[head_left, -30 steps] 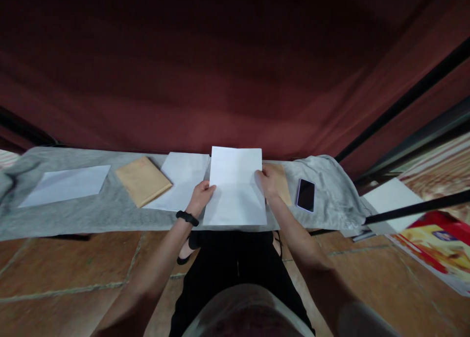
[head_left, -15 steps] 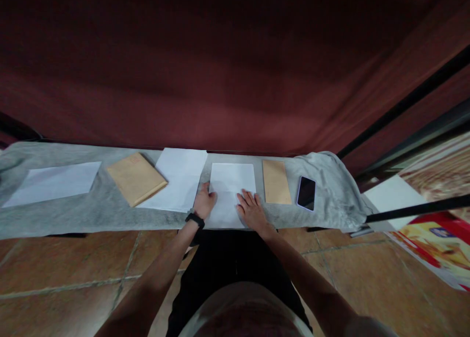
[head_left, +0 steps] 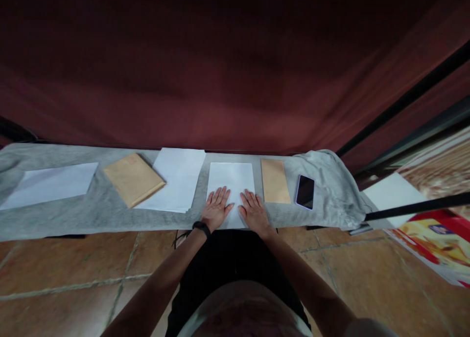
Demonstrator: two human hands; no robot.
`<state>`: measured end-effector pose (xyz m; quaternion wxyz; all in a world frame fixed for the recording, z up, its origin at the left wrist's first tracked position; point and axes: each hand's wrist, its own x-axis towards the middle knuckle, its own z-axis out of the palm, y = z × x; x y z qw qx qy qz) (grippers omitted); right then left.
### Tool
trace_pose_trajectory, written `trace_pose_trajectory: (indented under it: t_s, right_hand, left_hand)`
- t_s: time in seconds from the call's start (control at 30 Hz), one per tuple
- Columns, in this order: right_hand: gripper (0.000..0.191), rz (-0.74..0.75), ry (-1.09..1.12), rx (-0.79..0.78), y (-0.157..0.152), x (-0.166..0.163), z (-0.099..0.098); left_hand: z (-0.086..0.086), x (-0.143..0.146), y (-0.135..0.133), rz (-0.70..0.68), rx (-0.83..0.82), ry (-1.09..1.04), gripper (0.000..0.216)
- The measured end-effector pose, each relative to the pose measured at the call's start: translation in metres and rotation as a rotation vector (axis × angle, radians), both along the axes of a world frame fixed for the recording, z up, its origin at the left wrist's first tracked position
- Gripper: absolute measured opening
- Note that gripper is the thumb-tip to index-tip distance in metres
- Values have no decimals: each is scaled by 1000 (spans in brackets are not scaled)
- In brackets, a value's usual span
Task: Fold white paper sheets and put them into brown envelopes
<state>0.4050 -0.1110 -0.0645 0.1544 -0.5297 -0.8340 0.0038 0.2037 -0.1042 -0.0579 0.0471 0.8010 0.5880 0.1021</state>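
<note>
A white sheet of paper [head_left: 231, 175] lies lengthwise before me on the grey cloth. My left hand [head_left: 217, 209], a black band at its wrist, rests flat on the sheet's left half with the fingers stretched out. On the right half lies my right hand [head_left: 254, 211], also flat, its fingers slightly spread. Neither hand grips anything. Just right of the sheet is a single brown envelope [head_left: 275, 181]. To the left, a stack of white paper [head_left: 179, 175] sits partly under a pile of brown envelopes [head_left: 134, 179].
Another white sheet [head_left: 51, 183] lies at the far left of the cloth-covered table [head_left: 110, 224]. A phone [head_left: 305, 192] rests right of the single envelope. Dark red fabric [head_left: 227, 92] hangs behind. Black bars [head_left: 422, 206] and a printed box [head_left: 436, 244] are at the right.
My left hand has moved from the sheet's left edge onto the paper, its fingers now spread flat. My right hand stays on the sheet, nearly unmoved.
</note>
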Motion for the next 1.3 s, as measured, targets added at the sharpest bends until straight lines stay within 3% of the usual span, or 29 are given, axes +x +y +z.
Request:
trace_pose_trajectory:
  t_s: [0.1,0.23,0.33,0.47,0.63,0.8,0.9,1.03,1.17,1.3]
  right_hand:
    - [55,-20,-6,-2,-10,16,-3]
    - [57,23,-5,-27,-25,35,-6]
    - [66,97,-3,-61,-33,45,-4]
    - [76,192,3,-113,-39,55,1]
    - [64,230,122,-140,-38,63,0]
    - [47,215,359,-169,-37,66,2]
    - [35,197,476,-171,-41,66,9]
    - [23,77,603,-159,-46,62,21]
    - [33,-53,657,-203,-43,55,33]
    - [30,-56,685,-251,-32,48,34]
  left_hand:
    - [-2,-31,-19,20,38,12,64]
    - [-3,-61,-49,-108,61,10,71]
    - [-3,-68,-61,-169,43,3,75]
    - [-2,-70,-60,-162,-9,-18,65]
    - [8,-77,-52,-196,-60,-133,56]
    - [21,-77,-68,-191,-53,-353,35]
    - [29,-74,-82,-128,-59,-486,34]
    - [33,-72,-88,60,-50,-649,34]
    - [29,-71,-73,163,-61,-711,29]
    - [25,-68,-52,279,-99,-786,30]
